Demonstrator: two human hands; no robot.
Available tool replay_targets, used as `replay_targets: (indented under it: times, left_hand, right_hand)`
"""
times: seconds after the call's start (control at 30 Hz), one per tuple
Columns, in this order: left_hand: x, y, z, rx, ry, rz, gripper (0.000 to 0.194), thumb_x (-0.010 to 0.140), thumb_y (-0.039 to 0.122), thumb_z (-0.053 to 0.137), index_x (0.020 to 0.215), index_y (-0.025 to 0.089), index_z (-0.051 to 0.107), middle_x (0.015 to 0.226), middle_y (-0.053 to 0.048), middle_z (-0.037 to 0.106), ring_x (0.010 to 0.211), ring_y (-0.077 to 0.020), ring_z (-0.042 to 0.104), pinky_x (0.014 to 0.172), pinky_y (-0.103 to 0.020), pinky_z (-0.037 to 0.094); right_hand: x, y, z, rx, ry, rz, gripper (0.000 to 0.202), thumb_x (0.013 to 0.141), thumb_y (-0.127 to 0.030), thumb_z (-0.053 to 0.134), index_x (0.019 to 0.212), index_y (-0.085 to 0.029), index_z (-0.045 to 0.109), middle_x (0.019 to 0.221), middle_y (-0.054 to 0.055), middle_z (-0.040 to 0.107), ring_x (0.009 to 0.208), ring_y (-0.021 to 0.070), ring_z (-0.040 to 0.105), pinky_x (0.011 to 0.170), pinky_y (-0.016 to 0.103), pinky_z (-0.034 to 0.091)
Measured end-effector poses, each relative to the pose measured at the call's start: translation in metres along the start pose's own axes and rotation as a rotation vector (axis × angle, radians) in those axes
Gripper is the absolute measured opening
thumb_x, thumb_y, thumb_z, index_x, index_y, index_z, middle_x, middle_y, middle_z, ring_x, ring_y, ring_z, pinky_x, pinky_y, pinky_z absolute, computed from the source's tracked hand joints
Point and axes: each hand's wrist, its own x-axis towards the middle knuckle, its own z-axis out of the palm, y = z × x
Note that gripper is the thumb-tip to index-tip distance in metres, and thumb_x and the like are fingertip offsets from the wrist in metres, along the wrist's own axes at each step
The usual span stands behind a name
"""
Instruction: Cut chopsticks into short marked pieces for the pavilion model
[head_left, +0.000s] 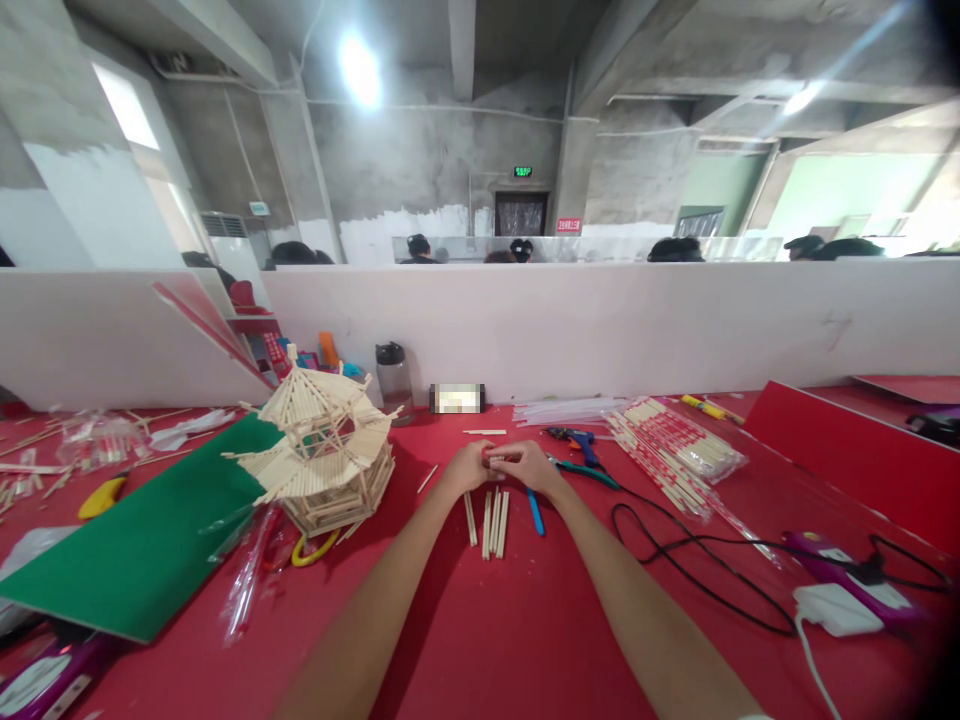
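Observation:
My left hand [469, 466] and my right hand [529, 464] meet above the middle of the red table, fingers bent and pressed together. What lies between the fingertips is too small and hidden to name. Just below them several short wooden sticks [495, 530] lie side by side. A blue pen-like tool [535, 512] rests close to my right hand, and pliers with green handles [589, 473] are beyond my right wrist. Farther left stands a pavilion model [322, 450] built of wooden sticks, with two roof tiers.
A blue glue gun [583, 445] trails a black cable toward a purple power strip [847, 570]. Bagged chopsticks [682, 445] lie on the right. A green board [157, 530], yellow-handled scissors [315, 548] and a bottle [393, 380] are leftward. A white partition [570, 320] bounds the back.

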Motion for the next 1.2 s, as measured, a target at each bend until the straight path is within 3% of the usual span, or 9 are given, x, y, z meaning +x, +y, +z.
replay_targets:
  times: [0.2,0.53,0.93,1.2]
  left_hand:
    - [0.003,-0.009,0.001,-0.099,-0.056,0.011,0.044,0.059,0.032,0.082,0.096,0.012,0.068,0.084,-0.007,0.071,0.075,-0.0209,0.066,0.068,-0.031,0.051]
    - [0.006,-0.013,-0.001,-0.127,-0.096,0.023,0.04,0.059,0.034,0.083,0.085,0.01,0.065,0.077,-0.005,0.069,0.067,-0.0164,0.062,0.063,-0.027,0.049]
    - [-0.003,0.003,0.009,-0.017,0.005,0.034,0.033,0.064,0.029,0.077,0.089,0.011,0.067,0.085,-0.007,0.07,0.073,-0.0183,0.063,0.067,-0.027,0.048]
    - [-0.005,0.008,0.007,0.046,-0.01,0.02,0.032,0.064,0.029,0.076,0.09,0.012,0.068,0.082,-0.006,0.071,0.072,-0.0188,0.063,0.066,-0.028,0.049]
  right_hand:
    - [-0.001,0.0,-0.001,0.038,-0.02,-0.05,0.038,0.08,-0.039,0.067,0.113,-0.022,0.071,0.109,0.006,0.073,0.099,0.0281,0.069,0.089,0.041,0.053]
    - [-0.001,0.002,-0.001,-0.044,-0.032,-0.044,0.028,0.081,-0.036,0.067,0.105,-0.024,0.075,0.101,0.004,0.075,0.09,0.0259,0.071,0.083,0.035,0.055]
    - [0.0,0.011,0.0,0.006,-0.039,-0.022,0.029,0.079,-0.036,0.068,0.105,-0.024,0.076,0.102,0.005,0.075,0.092,0.0277,0.071,0.083,0.037,0.055]
    - [-0.001,0.006,0.001,0.005,-0.025,-0.027,0.026,0.079,-0.036,0.069,0.101,-0.024,0.077,0.099,0.006,0.076,0.088,0.0264,0.071,0.081,0.036,0.055]
